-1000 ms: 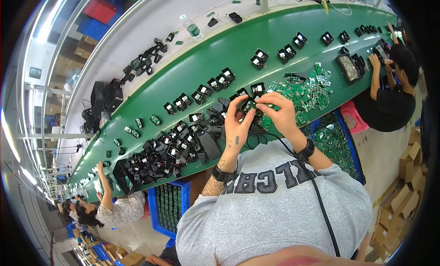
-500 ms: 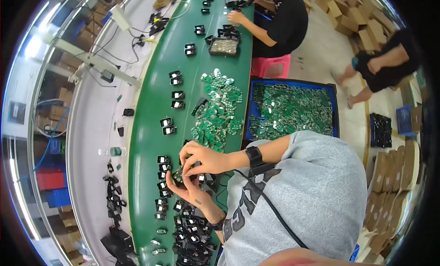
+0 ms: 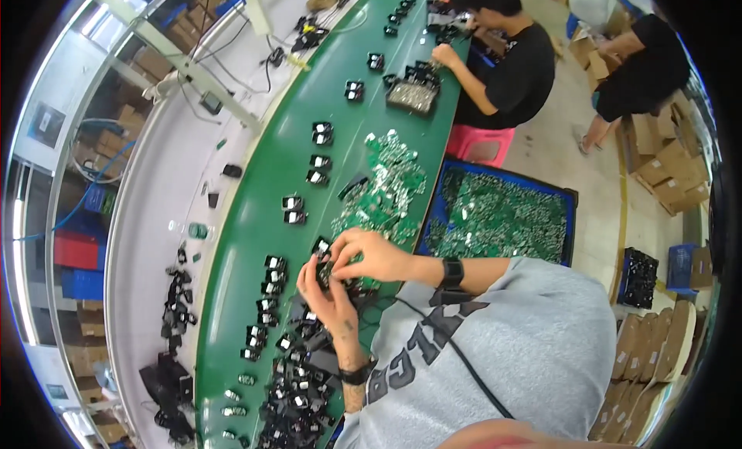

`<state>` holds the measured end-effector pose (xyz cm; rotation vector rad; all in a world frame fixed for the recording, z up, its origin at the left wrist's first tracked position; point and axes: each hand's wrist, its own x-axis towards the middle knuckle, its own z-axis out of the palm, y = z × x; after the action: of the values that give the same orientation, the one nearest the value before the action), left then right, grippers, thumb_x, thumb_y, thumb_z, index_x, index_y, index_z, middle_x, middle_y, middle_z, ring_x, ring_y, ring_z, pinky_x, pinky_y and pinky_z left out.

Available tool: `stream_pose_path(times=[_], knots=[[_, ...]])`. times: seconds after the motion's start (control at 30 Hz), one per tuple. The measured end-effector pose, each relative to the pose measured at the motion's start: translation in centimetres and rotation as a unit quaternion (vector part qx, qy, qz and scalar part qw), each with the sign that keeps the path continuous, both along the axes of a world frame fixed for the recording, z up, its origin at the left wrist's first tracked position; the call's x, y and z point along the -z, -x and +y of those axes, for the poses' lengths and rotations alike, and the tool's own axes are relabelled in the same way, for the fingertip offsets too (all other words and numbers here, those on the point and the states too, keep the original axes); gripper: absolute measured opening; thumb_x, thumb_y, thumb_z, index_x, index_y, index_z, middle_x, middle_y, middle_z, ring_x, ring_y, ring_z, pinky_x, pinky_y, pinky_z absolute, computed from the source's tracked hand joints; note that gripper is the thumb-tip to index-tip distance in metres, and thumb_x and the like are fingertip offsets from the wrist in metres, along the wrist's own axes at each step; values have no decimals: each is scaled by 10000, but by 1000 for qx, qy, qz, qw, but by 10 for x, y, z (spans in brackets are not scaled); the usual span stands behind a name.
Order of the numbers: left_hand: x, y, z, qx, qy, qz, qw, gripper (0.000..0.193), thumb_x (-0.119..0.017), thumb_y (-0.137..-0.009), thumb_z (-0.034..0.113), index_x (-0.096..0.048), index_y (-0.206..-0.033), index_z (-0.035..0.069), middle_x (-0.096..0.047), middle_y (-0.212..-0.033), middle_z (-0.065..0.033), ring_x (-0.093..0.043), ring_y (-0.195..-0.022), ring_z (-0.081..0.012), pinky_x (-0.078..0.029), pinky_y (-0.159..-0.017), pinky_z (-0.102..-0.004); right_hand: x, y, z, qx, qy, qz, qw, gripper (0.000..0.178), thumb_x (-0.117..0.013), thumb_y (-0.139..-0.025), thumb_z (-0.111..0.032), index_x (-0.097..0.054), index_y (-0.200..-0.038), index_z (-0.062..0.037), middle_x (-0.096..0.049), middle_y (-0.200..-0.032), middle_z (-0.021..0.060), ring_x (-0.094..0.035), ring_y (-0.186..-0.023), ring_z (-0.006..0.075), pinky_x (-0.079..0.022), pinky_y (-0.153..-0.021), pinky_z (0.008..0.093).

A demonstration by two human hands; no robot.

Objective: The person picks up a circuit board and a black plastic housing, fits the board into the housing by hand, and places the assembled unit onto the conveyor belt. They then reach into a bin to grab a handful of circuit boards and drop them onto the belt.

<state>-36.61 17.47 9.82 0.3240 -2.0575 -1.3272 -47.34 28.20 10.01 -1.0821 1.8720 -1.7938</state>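
Observation:
My left hand [image 3: 328, 304] and my right hand [image 3: 372, 257] meet over the green table [image 3: 255, 217]. Between their fingertips is a small circuit board [image 3: 325, 274], partly covered by the fingers; its details are too small to make out. My left fingers hold it from below and the left, while the right thumb and fingers pinch at its near side. Just beyond them lies a black housing [image 3: 321, 246] with a pale patch. A loose heap of green circuit boards [image 3: 386, 188] spreads past my right hand.
Black housings stand in small groups [image 3: 294, 209] along the table. A pile of black housings [image 3: 297, 395] lies near me. At right is a blue tray [image 3: 573, 217] of boards. A seated co-worker [image 3: 510, 70] works farther up; another person [image 3: 641, 62] stands by cartons.
The view has swung, so the table leans differently. Both hands still work together on the small board, with the left fingers now more upright. The standing person has shifted toward the cartons.

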Motion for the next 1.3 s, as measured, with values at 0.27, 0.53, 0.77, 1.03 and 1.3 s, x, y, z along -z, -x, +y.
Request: stream_pose_path(times=[0.27, 0.53, 0.77, 1.03, 1.3], knots=[[-4, -2, -3, -38, 50, -16, 998, 434, -546, -900, 64, -479, -1315, -40, -482, -1248, -176, -464, -1190, -303, -373, -1018, -402, -10, 8, -2, -48, 11, 24, 998, 145, -772, -748, -157, -717, -793, -30, -663, -969, 78, -633, -929, 210, -487, -829, 325], [-16, 9, 5, 30, -11, -20, 999, 530, -488, -862, -24, -425, -1384, 41, -358, -1343, -173, -404, -1235, -312, -365, -1023, -374, -21, 23, 10, -58, -15, -16, 998, 79, -748, -728, -36, -696, -773, 3, -607, -925, 65, -607, -1057, 224, -459, -871, 327], [-16, -5, 8, -15, 11, 3, 1000, 536, -463, -856, -61, -450, -1376, 66, -362, -1313, -168, -484, -1126, -269, -495, -839, -312, -11, 17, 2, -85, 23, -65, 994, 57, -741, -747, -26, -710, -792, -11, -639, -911, 63, -626, -1070, 222, -464, -879, 328], [-17, -8, 7, -31, 38, -22, 999, 492, -473, -853, -53, -493, -1337, 36, -397, -1285, -149, -515, -1088, -239, -472, -883, -310, -8, 17, -2, -85, 1, -71, 994, 76, -759, -730, -31, -716, -789, -6, -641, -897, 51, -634, -983, 205, -460, -872, 317], [-21, -5, 9, -30, 181, -25, 983, 450, -507, -833, -61, -548, -1272, 28, -466, -1219, -166, -498, -1102, -303, -463, -855, -348, -17, 24, 5, -86, -46, -124, 988, 90, -753, -736, -41, -712, -800, 7, -630, -917, 53, -616, -863, 116, -488, -713, 239]])
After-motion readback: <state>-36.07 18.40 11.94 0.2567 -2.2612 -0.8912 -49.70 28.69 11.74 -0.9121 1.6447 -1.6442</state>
